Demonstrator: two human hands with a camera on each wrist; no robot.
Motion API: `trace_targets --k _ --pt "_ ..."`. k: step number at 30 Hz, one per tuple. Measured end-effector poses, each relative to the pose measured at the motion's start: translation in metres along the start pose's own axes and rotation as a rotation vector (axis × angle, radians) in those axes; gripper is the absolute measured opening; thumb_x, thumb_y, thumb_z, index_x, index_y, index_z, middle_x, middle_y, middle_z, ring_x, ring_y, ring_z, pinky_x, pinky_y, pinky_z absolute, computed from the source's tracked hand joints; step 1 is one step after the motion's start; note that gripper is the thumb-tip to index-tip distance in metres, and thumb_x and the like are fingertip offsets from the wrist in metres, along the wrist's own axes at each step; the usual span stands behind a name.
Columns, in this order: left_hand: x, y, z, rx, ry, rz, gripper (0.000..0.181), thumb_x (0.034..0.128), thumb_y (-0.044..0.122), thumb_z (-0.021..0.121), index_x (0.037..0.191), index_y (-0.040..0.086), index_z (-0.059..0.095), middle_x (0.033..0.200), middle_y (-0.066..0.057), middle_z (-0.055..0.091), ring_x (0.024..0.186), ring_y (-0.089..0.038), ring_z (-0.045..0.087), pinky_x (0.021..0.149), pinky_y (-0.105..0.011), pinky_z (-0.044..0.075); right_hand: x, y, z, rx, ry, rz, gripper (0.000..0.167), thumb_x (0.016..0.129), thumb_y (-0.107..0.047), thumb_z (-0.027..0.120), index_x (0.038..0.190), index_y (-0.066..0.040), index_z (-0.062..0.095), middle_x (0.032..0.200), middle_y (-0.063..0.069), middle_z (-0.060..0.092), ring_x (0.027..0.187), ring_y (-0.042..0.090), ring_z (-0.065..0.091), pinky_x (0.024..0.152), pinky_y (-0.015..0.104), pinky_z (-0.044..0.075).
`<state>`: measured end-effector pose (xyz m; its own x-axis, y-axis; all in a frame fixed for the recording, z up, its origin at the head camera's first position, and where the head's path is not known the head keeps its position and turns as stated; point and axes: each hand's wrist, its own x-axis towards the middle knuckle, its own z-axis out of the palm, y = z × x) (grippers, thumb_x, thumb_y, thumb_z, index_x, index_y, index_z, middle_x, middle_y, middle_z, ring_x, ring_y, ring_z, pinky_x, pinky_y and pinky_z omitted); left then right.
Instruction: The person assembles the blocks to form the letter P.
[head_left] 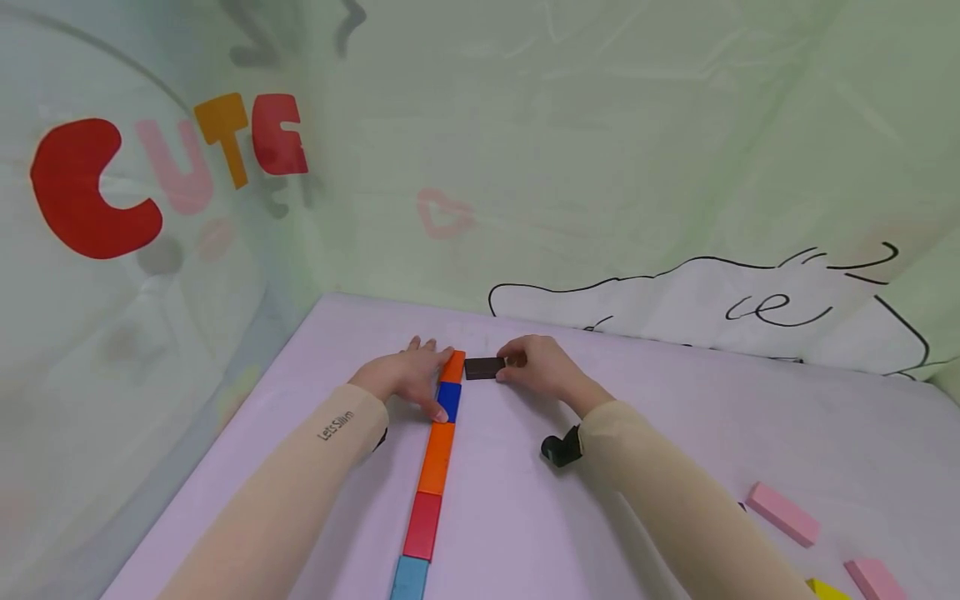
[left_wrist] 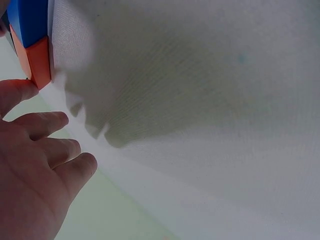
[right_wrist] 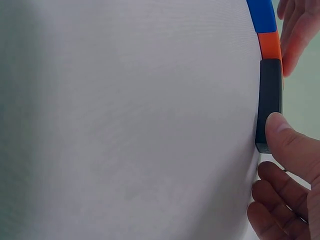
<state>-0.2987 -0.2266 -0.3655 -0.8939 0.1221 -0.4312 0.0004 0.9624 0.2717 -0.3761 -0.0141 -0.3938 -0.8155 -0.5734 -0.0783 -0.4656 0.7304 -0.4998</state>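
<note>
A row of rectangular blocks runs up the table: a light blue block (head_left: 410, 577), a red block (head_left: 423, 525), a long orange block (head_left: 437, 458), a blue block (head_left: 448, 401) and an orange block (head_left: 453, 367) at the far end. My left hand (head_left: 405, 375) rests along the row's left side, its index fingertip at the far orange block and its thumb by the blue one; the other fingers are spread. A black block (head_left: 480, 368) lies crosswise beside the far orange block. My right hand (head_left: 543, 367) pinches its right end between thumb and fingers.
Pink blocks (head_left: 784, 514) and part of a yellow block (head_left: 827, 590) lie at the lower right. A pale wall sheet (head_left: 600, 167) with drawings rises behind the table. Wrist gear (head_left: 562, 448) shows under the right sleeve.
</note>
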Motion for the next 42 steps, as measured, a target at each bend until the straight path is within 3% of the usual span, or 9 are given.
trace_targets --k 30,42 --pt "0.0018 0.0006 0.0011 0.0 0.003 -0.009 0.104 0.0829 0.038 0.084 0.164 0.017 0.024 0.172 -0.016 0.016 0.16 -0.039 0.006 0.125 -0.065 0.019 0.0003 -0.0002 0.0007 0.008 -0.004 0.032 0.035 0.093 -0.02 0.076 0.124 -0.007 0.072 0.103 0.009 0.07 0.095 0.022 0.059 0.091 0.037 0.053" --pt "0.0011 0.0005 0.0009 0.012 0.012 0.008 0.104 0.083 0.037 0.084 0.164 0.015 0.023 0.171 -0.018 0.017 0.16 -0.041 0.008 0.125 -0.064 0.02 -0.0007 0.001 -0.0005 0.008 0.003 -0.018 0.035 0.092 -0.019 0.077 0.124 -0.006 0.072 0.102 0.009 0.07 0.094 0.021 0.059 0.088 0.036 0.052"
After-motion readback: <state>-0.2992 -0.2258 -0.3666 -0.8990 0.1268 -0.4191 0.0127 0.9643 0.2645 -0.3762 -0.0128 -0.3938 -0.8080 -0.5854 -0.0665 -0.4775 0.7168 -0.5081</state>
